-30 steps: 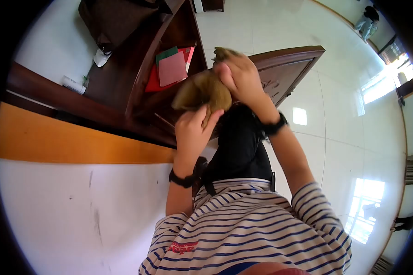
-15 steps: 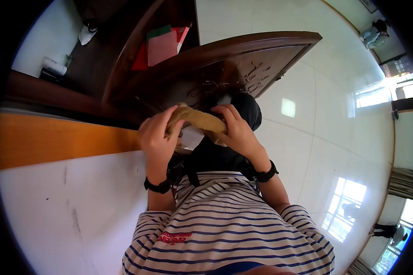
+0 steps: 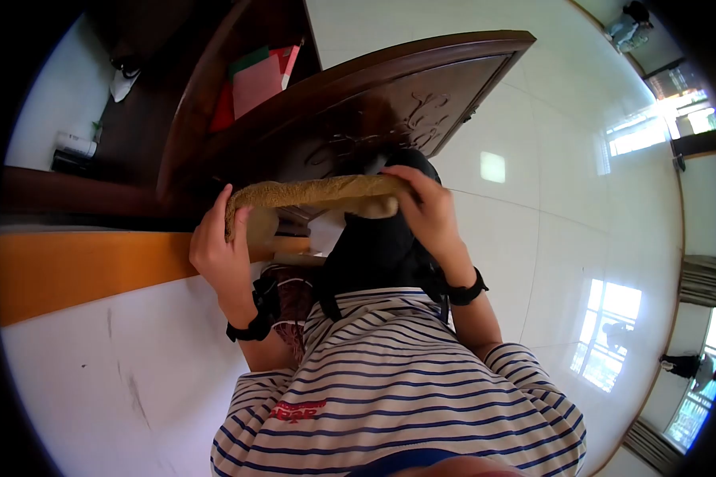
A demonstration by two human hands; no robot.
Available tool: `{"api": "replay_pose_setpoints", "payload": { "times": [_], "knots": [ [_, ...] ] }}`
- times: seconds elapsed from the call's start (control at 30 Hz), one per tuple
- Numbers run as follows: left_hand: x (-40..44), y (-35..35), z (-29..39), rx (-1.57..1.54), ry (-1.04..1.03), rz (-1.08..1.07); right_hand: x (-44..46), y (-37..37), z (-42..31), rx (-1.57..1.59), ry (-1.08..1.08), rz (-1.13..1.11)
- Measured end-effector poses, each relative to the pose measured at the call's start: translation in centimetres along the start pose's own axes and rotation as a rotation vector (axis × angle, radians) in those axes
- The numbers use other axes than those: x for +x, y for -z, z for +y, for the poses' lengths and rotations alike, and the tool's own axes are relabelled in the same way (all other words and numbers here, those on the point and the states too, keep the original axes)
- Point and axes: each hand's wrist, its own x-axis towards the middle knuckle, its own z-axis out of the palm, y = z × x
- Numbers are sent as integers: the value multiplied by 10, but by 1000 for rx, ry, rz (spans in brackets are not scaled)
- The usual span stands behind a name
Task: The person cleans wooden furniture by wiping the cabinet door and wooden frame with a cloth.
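A folded brown towel (image 3: 318,191) is stretched in a band between my two hands, above my knees. My left hand (image 3: 219,248) pinches its left end, which hangs down over the fingers. At the other end, my right hand (image 3: 429,213) grips the cloth between thumb and fingers. A rolled or folded part of the towel sags below the band near the right hand. Behind it stands a dark carved wooden panel (image 3: 374,103), whose lower part is partly hidden by the towel and my legs.
Red, pink and green papers (image 3: 256,79) lie in the dark wooden furniture beyond. A white wall (image 3: 95,374) with an orange-brown strip (image 3: 95,266) runs along my left. Glossy floor tiles (image 3: 501,238) spread to the right. Other people are far off at the right edge.
My hands have moved apart, the left one going further left. The towel, bunched and curved before, is now drawn out longer and straighter. The view has shifted slightly.
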Motion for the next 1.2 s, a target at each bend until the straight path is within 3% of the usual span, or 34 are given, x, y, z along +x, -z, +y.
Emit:
{"api": "replay_pose_setpoints", "payload": {
  "times": [0.17, 0.23, 0.3, 0.37, 0.5, 0.63, 0.7, 0.73, 0.77, 0.83, 0.9, 0.97, 1.03, 1.07, 1.13, 1.2],
  "knots": [
    [2, -4, 6, -101, -117, -160, -11, 62, -29, -63, 416, 290],
    [6, -8, 10, -396, -262, -414, -17, 84, -49, -194, 598, 402],
    [6, -16, 14, -451, -267, -467, -25, 102, -64, -340, 674, 445],
    [6, -25, 15, -392, -341, -468, -32, 109, -68, -411, 687, 526],
    [3, -43, 28, -168, -281, -445, -37, 113, -63, -472, 546, 503],
    [0, -48, 23, -1, -261, -388, -28, 107, -54, -498, 543, 501],
    [0, -33, 16, 88, 150, -322, -19, 105, -63, -547, 622, 437],
    [-3, -30, 12, 84, 136, -339, -10, 101, -69, -545, 712, 448],
    [-6, -29, 6, -335, 337, -145, -2, 96, -76, -544, 808, 456],
    [-15, -34, 7, -766, 532, 59, 5, 84, -87, -423, 866, 449],
    [-32, -40, 11, -1104, 1027, 338, 8, 68, -86, -258, 862, 389],
    [-75, -57, -21, -826, 1175, -63, 3, 51, -80, -179, 765, 274],
    [-73, -42, -14, -742, 1004, -989, 1, 33, -74, -179, 718, 205],
    [-70, -42, -6, -753, 994, -987, 0, 24, -69, -198, 729, 179],
    [-63, -41, 17, -914, 569, -1368, -3, 20, -70, -282, 724, 49],
    [-45, -40, 33, -952, 529, -1346, -3, 17, -69, -274, 716, 63]
  ]
}}
